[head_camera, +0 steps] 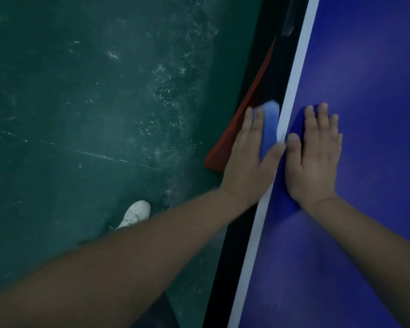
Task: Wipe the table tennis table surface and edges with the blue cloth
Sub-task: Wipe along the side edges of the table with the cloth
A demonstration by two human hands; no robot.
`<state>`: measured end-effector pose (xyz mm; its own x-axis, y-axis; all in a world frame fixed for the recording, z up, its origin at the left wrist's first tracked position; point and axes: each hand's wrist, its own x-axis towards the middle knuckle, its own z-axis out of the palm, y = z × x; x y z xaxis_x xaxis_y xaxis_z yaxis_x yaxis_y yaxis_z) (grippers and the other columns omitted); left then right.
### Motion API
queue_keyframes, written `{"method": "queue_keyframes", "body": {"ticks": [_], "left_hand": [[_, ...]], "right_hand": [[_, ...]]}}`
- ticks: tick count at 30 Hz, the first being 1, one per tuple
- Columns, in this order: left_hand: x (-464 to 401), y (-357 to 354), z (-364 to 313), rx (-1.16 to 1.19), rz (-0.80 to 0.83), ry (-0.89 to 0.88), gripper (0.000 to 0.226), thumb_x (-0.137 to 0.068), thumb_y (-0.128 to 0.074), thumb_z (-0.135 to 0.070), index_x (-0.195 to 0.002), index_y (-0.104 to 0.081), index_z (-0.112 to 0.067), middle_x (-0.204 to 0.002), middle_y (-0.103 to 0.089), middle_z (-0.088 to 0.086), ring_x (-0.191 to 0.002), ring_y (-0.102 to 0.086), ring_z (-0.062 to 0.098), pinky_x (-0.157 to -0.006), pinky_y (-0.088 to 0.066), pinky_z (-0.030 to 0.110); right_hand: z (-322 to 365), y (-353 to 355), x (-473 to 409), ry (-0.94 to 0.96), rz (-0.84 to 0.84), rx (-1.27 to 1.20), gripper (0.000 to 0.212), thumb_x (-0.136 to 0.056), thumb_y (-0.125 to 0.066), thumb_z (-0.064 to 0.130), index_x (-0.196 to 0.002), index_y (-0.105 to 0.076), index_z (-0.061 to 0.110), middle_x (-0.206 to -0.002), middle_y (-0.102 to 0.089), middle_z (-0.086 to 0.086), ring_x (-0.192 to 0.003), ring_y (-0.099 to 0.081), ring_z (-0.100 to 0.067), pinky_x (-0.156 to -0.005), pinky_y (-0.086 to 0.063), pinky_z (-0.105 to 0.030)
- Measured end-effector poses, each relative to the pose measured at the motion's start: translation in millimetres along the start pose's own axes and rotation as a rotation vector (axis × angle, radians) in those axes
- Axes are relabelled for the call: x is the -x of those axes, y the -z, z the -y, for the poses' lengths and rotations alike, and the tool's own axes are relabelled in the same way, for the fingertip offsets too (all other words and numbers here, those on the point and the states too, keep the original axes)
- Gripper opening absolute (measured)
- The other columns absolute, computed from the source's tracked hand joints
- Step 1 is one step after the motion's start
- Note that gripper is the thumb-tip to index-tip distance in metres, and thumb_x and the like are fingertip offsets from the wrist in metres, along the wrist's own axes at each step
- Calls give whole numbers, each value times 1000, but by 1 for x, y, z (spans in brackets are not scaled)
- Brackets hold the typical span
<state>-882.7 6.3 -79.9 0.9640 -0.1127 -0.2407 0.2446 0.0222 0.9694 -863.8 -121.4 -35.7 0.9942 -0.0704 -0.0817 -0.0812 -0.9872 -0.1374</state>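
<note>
The blue table tennis table fills the right side, with a white line running along its left edge. My left hand presses the blue cloth against the table's outer side edge, fingers over the outside of the cloth and thumb reaching up to the white line. My right hand lies flat on the table top just inside the line, fingers straight and together, holding nothing. The hand and cloth look slightly blurred.
A dark green scuffed floor lies to the left. An orange-red slanted part of the table's frame shows under the edge. A white shoe stands on the floor below my left forearm.
</note>
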Motion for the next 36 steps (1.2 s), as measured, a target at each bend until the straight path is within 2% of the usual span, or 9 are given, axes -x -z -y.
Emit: {"method": "queue_keyframes", "body": {"ticks": [3, 6, 12, 16, 19, 24, 27, 32, 36], "left_hand": [[94, -2, 17, 0, 32, -36, 71, -104, -39, -38, -161, 0, -22, -170, 3, -4, -156, 1, 10, -127, -10, 35], [128, -1, 19, 48, 104, 26, 74, -103, -39, -38, -157, 11, -43, -169, 8, -14, -156, 3, 9, -127, -10, 36], [29, 17, 11, -165, 245, -108, 83, -101, -43, -40, -157, 10, -7, -168, 13, 11, -156, 12, 17, -126, 0, 30], [-51, 13, -20, -139, 178, 10, 83, -102, -49, -29, -158, 5, -3, -169, 7, 13, -155, 8, 18, -122, 4, 24], [-56, 9, -26, -107, 149, 36, 79, -104, -49, -26, -159, 3, -4, -169, 5, 11, -156, 6, 17, -122, 2, 25], [8, 11, -8, -49, 126, -60, 69, -103, -40, -38, -158, -2, -24, -170, -2, 3, -155, -1, 8, -122, -7, 18], [19, 14, -4, -1, 134, -15, 68, -103, -39, -43, -158, -2, -30, -170, 4, -8, -155, 0, 6, -122, -9, 19], [-60, 7, -10, -9, 91, -74, 73, -101, -42, -44, -159, -5, -20, -170, -1, 2, -156, 0, 12, -125, -8, 26], [-162, 7, -33, -33, 36, -94, 77, -98, -41, -44, -160, -11, -10, -169, -6, 11, -154, -1, 9, -120, -3, 14]], "right_hand": [[-1, -1, -1, -2, -3, 21, 64, -103, -21, 50, -160, -20, 20, -169, -8, -2, -155, -1, -27, -125, -2, -49], [-2, -2, -1, 2, -13, 29, 64, -104, -19, 51, -160, -20, 21, -169, -9, -2, -155, -1, -26, -125, -1, -48], [0, 1, 0, -9, 1, 32, 64, -103, -21, 51, -160, -21, 20, -169, -9, -2, -155, -1, -25, -125, -1, -47], [4, 5, -1, -12, 27, 49, 65, -102, -21, 50, -159, -22, 19, -168, -10, -3, -155, -2, -26, -125, -4, -50], [4, 8, -1, -40, 49, 25, 64, -103, -23, 49, -159, -22, 19, -168, -11, -2, -155, -2, -25, -124, -6, -52], [6, 16, -11, -35, -15, -31, 56, -99, -40, 40, -146, -48, 11, -159, -35, -10, -149, -26, -31, -120, -22, -54], [11, 19, -45, -6, -85, -164, 43, -98, -45, 33, -129, -60, 8, -144, -48, -10, -134, -39, -21, -111, -36, -50], [3, 20, -152, 239, -124, -16, 46, -104, -44, 28, -141, -51, 2, -156, -36, -20, -145, -30, -38, -122, -21, -48], [8, 26, -237, 84, -20, 23, 57, -106, -27, 39, -158, -27, 13, -168, -9, -11, -154, -3, -33, -123, 0, -37]]}}
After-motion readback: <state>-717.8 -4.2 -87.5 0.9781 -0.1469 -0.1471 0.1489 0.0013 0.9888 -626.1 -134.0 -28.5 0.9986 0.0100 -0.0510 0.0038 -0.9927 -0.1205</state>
